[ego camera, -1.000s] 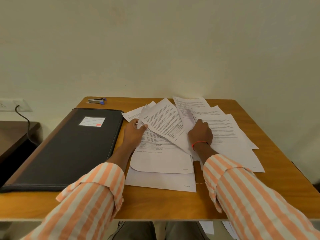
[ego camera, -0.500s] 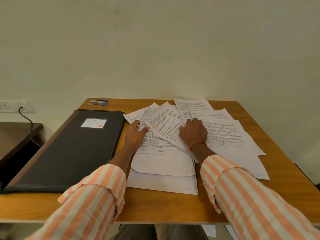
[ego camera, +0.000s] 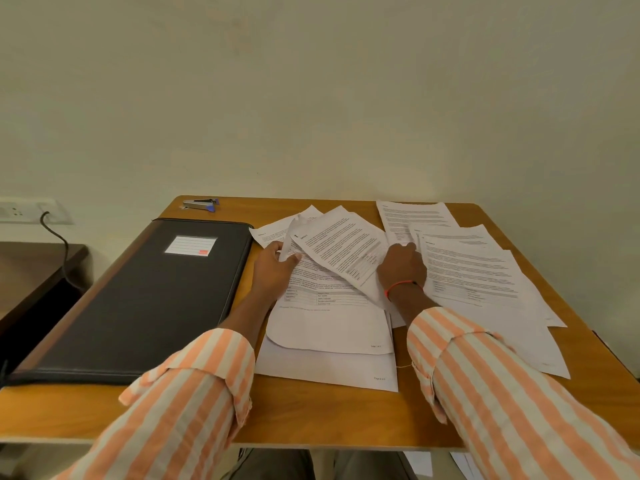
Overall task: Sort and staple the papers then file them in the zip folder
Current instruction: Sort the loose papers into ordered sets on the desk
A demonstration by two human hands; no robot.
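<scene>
Several printed white papers (ego camera: pixel 471 271) lie fanned across the middle and right of the wooden table (ego camera: pixel 311 417). My left hand (ego camera: pixel 273 271) pinches the left edge of a slanted sheet (ego camera: pixel 343 247) lifted over the pile. My right hand (ego camera: pixel 401 268), with a red thread at the wrist, presses fingers down on the sheets by that slanted sheet's right edge. A black zip folder (ego camera: pixel 138 306) with a white label lies closed on the table's left. A small silver and blue stapler (ego camera: pixel 201 204) sits at the far left corner.
A wall stands right behind the table. A socket with a black cable (ego camera: pixel 55 237) is on the wall at left, above a dark low surface (ego camera: pixel 31 268). More papers show on the floor under the front edge (ego camera: pixel 422 462).
My right hand slid left from the right-hand sheets to the slanted sheet's edge. My left hand kept its grip on the sheet's left edge.
</scene>
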